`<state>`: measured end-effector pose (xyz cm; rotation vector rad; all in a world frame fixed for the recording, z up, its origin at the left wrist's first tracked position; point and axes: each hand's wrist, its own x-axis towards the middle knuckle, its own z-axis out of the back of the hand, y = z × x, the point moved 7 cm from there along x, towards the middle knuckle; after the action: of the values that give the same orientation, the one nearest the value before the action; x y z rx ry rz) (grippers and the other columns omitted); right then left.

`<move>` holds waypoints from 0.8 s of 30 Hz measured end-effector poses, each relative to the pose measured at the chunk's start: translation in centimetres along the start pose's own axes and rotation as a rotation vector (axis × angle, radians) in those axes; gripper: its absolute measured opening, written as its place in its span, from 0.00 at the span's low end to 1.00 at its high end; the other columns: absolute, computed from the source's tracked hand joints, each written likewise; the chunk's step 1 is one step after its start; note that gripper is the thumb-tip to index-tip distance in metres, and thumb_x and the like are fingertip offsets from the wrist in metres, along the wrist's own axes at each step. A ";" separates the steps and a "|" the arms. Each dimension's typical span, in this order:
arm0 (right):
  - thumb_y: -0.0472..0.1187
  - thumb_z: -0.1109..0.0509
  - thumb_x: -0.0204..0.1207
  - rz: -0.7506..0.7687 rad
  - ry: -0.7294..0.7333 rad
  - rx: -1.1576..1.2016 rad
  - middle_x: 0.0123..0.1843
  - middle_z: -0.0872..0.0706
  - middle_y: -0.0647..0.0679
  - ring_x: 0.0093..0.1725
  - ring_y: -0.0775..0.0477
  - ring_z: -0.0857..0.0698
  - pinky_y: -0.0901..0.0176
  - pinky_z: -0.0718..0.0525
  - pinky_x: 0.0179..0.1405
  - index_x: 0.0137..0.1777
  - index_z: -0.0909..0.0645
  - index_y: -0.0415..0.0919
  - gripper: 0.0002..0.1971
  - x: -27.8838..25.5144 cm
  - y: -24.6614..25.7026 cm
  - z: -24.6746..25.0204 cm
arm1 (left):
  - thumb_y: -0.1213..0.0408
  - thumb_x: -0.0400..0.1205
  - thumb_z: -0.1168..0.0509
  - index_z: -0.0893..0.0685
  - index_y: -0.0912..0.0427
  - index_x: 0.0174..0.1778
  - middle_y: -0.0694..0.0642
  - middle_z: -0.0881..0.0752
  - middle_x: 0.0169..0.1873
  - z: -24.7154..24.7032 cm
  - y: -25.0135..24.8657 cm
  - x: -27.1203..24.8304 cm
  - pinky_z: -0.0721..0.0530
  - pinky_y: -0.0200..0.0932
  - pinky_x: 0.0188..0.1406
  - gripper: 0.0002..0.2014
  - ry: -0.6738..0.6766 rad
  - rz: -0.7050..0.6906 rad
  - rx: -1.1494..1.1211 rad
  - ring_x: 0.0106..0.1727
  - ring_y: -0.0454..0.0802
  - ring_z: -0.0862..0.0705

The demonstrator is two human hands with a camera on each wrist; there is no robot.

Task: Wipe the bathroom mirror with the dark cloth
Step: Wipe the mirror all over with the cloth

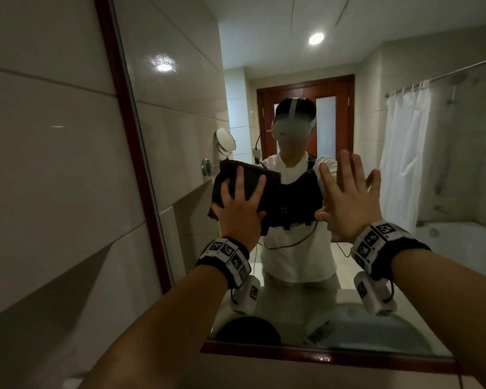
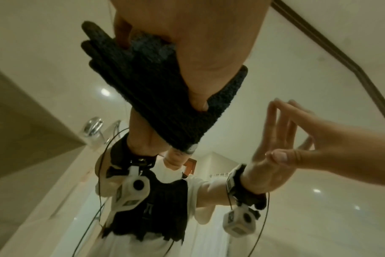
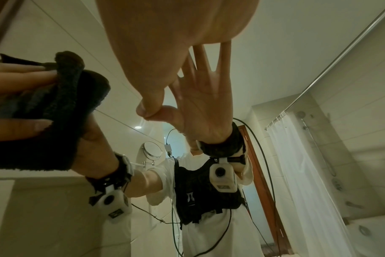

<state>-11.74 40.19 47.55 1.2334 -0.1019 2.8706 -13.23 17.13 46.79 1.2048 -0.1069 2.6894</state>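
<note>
The bathroom mirror (image 1: 264, 66) fills the wall ahead and reflects me. My left hand (image 1: 240, 209) lies with spread, straight fingers on the dark folded cloth (image 1: 270, 186), pressing it flat to the glass left of centre. In the left wrist view the knitted cloth (image 2: 165, 107) sits between my left hand (image 2: 187, 43) and the glass. To the right of the cloth, my right hand (image 1: 348, 200) is laid flat and bare on the glass, fingers straight and apart. The right wrist view shows that right hand (image 3: 176, 43) meeting its reflection, with the cloth (image 3: 73, 97) at its left.
A dark red wooden frame (image 1: 129, 136) borders the mirror at left and along the bottom (image 1: 320, 356). Glossy pale wall tiles (image 1: 54, 164) lie left of it. The glass reflects a wooden door, a white shower curtain, a bathtub and a round shaving mirror.
</note>
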 end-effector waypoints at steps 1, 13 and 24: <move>0.71 0.29 0.67 -0.001 -0.001 0.003 0.85 0.76 0.42 0.84 0.37 0.72 0.27 0.63 0.80 0.86 0.66 0.55 0.60 0.0 0.0 0.0 | 0.45 0.81 0.35 0.56 0.33 0.83 0.55 0.60 0.85 -0.1 0.1 0.1 0.31 0.78 0.68 0.41 0.002 -0.001 0.001 0.82 0.69 0.50; 0.70 0.28 0.66 0.002 -0.022 0.001 0.85 0.75 0.42 0.85 0.36 0.70 0.26 0.60 0.80 0.87 0.63 0.55 0.59 -0.2 0.0 0.0 | 0.49 0.81 0.33 0.56 0.33 0.84 0.49 0.66 0.85 -0.2 12.2 -0.7 0.33 0.74 0.74 0.43 0.019 0.227 -0.089 0.82 0.66 0.52; 0.70 0.27 0.66 0.007 -0.029 0.000 0.86 0.74 0.41 0.85 0.36 0.69 0.22 0.56 0.80 0.87 0.61 0.55 0.59 -0.2 0.0 0.1 | 0.43 0.81 0.35 0.55 0.34 0.84 0.52 0.63 0.86 1.5 16.2 0.2 0.28 0.68 0.73 0.41 -0.003 0.313 -0.150 0.80 0.69 0.49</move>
<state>-11.57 40.22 47.47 1.2771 -0.1063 2.8592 -15.57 1.08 48.20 1.2353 -0.5298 2.8751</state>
